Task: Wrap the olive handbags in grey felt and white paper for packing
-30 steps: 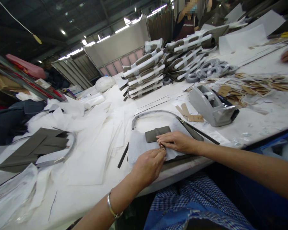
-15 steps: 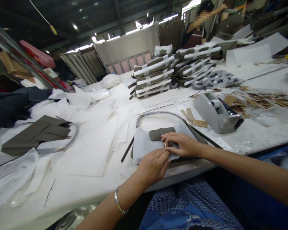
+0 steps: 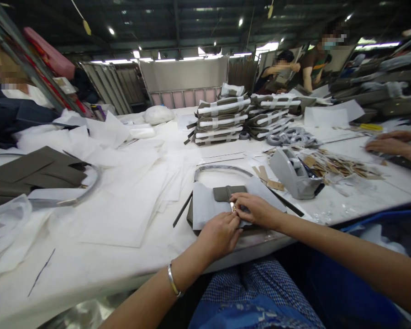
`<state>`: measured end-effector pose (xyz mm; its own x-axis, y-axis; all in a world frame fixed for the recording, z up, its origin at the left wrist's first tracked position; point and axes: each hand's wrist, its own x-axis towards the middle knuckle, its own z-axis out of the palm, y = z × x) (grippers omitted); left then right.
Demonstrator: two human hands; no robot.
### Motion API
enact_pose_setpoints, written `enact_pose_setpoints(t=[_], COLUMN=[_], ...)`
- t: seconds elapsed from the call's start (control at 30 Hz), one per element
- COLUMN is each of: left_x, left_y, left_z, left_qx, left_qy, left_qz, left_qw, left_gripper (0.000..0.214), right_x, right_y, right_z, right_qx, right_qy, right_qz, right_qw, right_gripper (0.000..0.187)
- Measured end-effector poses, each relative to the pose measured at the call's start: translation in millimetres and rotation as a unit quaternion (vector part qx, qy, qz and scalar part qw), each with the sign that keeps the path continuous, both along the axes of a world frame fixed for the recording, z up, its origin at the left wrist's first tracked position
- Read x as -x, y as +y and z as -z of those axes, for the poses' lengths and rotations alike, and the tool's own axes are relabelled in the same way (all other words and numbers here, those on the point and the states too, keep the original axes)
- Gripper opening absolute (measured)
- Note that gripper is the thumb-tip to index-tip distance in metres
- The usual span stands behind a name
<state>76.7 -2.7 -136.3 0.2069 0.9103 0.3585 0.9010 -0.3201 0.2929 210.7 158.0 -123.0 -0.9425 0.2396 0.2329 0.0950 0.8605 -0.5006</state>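
Note:
A grey-brown handbag (image 3: 190, 214) lies flat at the table's front edge, its front covered with a white wrapping sheet (image 3: 203, 205). Its wrapped handle (image 3: 222, 168) arches away from me. On top of the sheet rests the bag's small flap (image 3: 222, 193), with a gold metal clasp (image 3: 233, 207) below it. My right hand (image 3: 256, 210) pinches the clasp from the right with bent fingers. From the lower left, my left hand (image 3: 221, 232) presses its closed fingertips against the clasp's lower end, meeting the right fingers. The exact contact is partly hidden.
A grey tape dispenser (image 3: 291, 173) and cardboard tags (image 3: 324, 164) are to the right. Wrapped bags (image 3: 222, 119) are stacked behind. White sheets (image 3: 130, 196) and another bag (image 3: 34, 176) lie left. A co-worker's hands (image 3: 393, 144) rest at the far right.
The camera view has levelled and turned right, bringing more co-workers into view. Both my hands stay at the clasp, with only slight finger movement.

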Motion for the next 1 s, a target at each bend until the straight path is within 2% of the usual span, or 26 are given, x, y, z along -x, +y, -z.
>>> enact_pose_setpoints(t=[0.17, 0.3, 0.37, 0.6, 0.73, 0.8, 0.87, 1.0], left_x=[0.3, -0.9, -1.5, -0.1, -3.7, -2.2, 6.7, 33.6], left_y=[-0.3, -1.3, -1.6, -1.3, -3.6, -4.2, 0.7, 27.4], left_z=[-1.4, -1.7, -0.8, -3.2, -5.3, 1.3, 15.9, 57.3], left_qx=[-0.01, -0.006, -0.007, -0.006, -0.027, -0.075, -0.133, -0.252], left_qy=[-0.008, -0.016, -0.019, -0.029, -0.025, -0.004, 0.03, 0.11], left_qz=[-0.003, -0.007, -0.009, -0.024, -0.021, -0.029, -0.024, 0.062], left_qw=[1.0, 1.0, 1.0, 0.999, 0.999, 0.997, 0.99, 0.959], left_gripper=[0.023, 0.021, 0.021, 0.021, 0.026, 0.032, 0.037, 0.042], right_x=[3.0, -0.4, -5.0, 0.4, -3.6, -19.6, -42.2, -99.6], right_y=[-2.7, -1.5, 1.0, 25.0, 28.6, 20.7, 8.6, -19.1], right_z=[-2.2, -10.5, -15.3, -25.2, -47.4, -62.8, -75.0, -83.0], right_qx=[-0.036, -0.143, -0.177, -0.169, -0.138, -0.103, -0.063, 0.025], right_qy=[0.009, 0.01, 0.004, 0.005, 0.05, 0.072, 0.092, 0.111], right_qz=[0.02, 0.079, 0.104, 0.134, 0.168, 0.167, 0.166, 0.21], right_qw=[0.999, 0.987, 0.979, 0.976, 0.975, 0.978, 0.98, 0.971], right_gripper=[0.005, 0.016, 0.015, 0.013, 0.013, 0.01, 0.008, 0.005])
